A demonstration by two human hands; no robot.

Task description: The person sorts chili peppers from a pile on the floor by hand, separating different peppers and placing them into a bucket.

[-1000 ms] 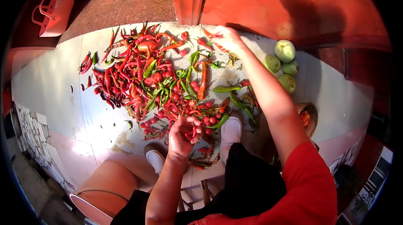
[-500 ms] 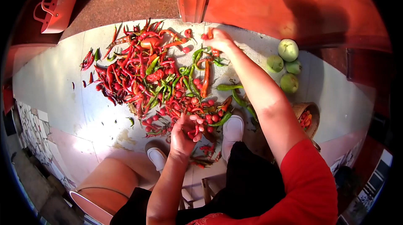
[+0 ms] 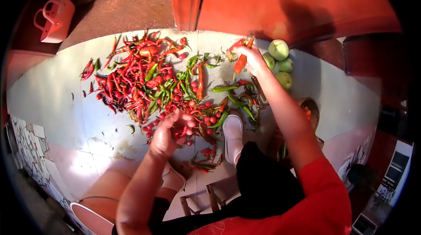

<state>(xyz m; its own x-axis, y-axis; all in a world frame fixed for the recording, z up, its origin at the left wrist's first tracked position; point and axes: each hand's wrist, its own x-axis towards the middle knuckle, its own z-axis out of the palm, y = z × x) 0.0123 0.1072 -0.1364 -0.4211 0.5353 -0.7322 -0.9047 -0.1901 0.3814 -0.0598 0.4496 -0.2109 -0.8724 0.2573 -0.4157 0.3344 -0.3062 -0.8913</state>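
My right hand [image 3: 253, 59] is raised over the far right of the floor, closed on an orange-red chili pepper [image 3: 240, 63]; more red shows at its fingertips. My left hand [image 3: 164, 136] hovers at the near edge of the pile, fingers curled round a small red chili pepper [image 3: 182, 133], partly hidden by the fingers. Between and beyond the hands spreads a big pile of red chili peppers [image 3: 127, 75] with green ones mixed in. Round red peppers [image 3: 213, 120] lie near the left hand. A separate cluster has long green peppers [image 3: 224, 89] and dark, shrivelled ones.
Several pale green round fruits [image 3: 278, 50] sit by the red door [image 3: 280, 3]. A basket [image 3: 313, 109] with peppers stands to the right. My shoe [image 3: 232, 129] is close to the pile. A pink bag [image 3: 59, 21] stands far left, an orange-brown bucket [image 3: 103, 187] near left, stool legs [image 3: 215, 197] below.
My right hand has moved right and slightly nearer, away from the pile's far edge, with the orange-red chili pepper now plainly showing. My left hand has shifted left. The view has turned slightly.
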